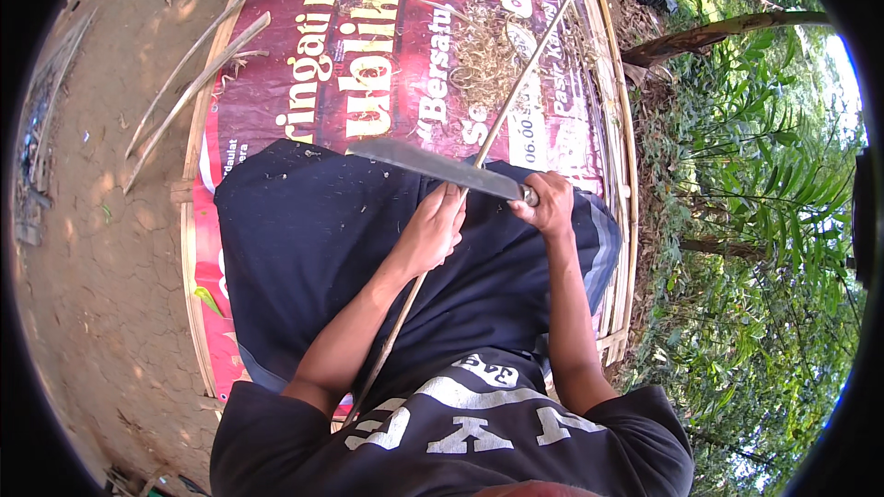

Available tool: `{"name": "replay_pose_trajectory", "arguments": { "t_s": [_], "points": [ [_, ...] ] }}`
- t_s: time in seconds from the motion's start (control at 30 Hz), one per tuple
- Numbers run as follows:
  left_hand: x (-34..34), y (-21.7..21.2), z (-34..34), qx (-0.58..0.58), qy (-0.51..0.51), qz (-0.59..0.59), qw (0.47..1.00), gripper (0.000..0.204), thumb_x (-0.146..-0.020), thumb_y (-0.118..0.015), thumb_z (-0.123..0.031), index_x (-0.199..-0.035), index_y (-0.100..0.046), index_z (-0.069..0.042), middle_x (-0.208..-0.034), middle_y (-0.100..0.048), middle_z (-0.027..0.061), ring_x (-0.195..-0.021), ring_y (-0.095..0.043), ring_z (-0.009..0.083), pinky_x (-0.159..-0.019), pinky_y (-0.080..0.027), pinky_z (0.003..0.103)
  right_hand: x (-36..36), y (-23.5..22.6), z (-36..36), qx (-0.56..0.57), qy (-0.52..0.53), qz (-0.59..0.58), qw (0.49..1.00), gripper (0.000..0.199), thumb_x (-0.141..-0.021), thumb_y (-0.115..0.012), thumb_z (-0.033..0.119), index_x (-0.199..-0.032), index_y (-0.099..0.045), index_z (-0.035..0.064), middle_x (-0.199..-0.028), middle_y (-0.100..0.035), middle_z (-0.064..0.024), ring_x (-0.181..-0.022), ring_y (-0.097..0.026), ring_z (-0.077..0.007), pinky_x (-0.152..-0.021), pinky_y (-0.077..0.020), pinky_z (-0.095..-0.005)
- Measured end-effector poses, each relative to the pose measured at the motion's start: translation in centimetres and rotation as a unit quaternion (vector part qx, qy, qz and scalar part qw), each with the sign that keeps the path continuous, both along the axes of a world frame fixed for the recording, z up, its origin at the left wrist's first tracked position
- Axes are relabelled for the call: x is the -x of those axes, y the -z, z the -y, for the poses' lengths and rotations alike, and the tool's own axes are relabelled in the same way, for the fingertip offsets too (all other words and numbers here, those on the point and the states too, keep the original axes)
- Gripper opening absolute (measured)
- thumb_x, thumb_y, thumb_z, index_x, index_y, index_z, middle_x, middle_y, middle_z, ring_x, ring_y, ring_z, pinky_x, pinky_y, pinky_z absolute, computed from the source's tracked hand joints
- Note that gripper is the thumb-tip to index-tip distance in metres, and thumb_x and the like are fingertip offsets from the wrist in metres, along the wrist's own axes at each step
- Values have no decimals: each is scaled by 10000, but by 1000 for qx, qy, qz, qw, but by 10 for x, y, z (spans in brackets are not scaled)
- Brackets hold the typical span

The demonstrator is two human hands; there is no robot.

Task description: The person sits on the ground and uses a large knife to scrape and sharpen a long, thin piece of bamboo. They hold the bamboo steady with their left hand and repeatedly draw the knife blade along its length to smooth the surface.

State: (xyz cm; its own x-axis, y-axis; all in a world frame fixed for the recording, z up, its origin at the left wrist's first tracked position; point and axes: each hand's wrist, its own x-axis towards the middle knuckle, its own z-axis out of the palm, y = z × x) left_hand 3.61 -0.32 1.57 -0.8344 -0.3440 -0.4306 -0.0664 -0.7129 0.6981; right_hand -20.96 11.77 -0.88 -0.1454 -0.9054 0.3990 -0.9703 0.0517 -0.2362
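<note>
Underneath the seated person, a red printed banner (387,64) covers a low platform edged with a bamboo frame (619,129); bare dirt ground (101,248) lies to the left, green undergrowth (764,248) to the right. Dark cloth over the lap (322,248) fills the middle of the view. Several split bamboo lengths (198,64) lie across the platform's left edge, partly on the dirt. A long thin bamboo strip (516,92) runs diagonally from the person's torso, across the lap, out over the banner toward the upper right. A broad grey blade (433,166) lies crosswise on the strip, just above the lap. Right hand (546,204) is clenched around the blade's handle, at the blade's right end. Left hand (435,230) sits on the strip just below the blade, fingers curled over it; thumb side hidden, so a full grip cannot be confirmed. Dry shavings (483,55) scattered on the banner beyond the blade.
</note>
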Motion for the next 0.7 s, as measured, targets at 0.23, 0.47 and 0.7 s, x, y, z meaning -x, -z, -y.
{"name": "replay_pose_trajectory", "arguments": {
  "t_s": [0.23,0.47,0.7],
  "points": [
    [-6,4,-14,3,1,-4,1000,383,-1114,-313,-426,-956,-454,-105,-603,-327,-54,-411,-278,32,-349,-251,216,60,-26,-24,-93,403,17,910,643,-953,-558,605,-707,-644,17,-577,-609,-214,-595,-661,-384,-601,-489,-515],
    [4,16,-7,-4,37,-20,999,440,-1099,-340,-439,-902,-472,-69,-597,-358,-45,-410,-328,44,-335,-288,236,-64,-39,4,-72,30,28,997,564,-799,-742,602,-628,-563,95,-528,-541,-74,-487,-568,-292,-514,-453,-405],
    [-6,15,-7,140,-14,17,990,438,-1099,-343,-397,-841,-456,-62,-583,-382,-13,-420,-391,89,-356,-341,281,-15,-28,8,-107,65,4,992,564,-813,-722,607,-636,-571,94,-545,-570,-85,-496,-593,-310,-497,-471,-435]
  ]
}}
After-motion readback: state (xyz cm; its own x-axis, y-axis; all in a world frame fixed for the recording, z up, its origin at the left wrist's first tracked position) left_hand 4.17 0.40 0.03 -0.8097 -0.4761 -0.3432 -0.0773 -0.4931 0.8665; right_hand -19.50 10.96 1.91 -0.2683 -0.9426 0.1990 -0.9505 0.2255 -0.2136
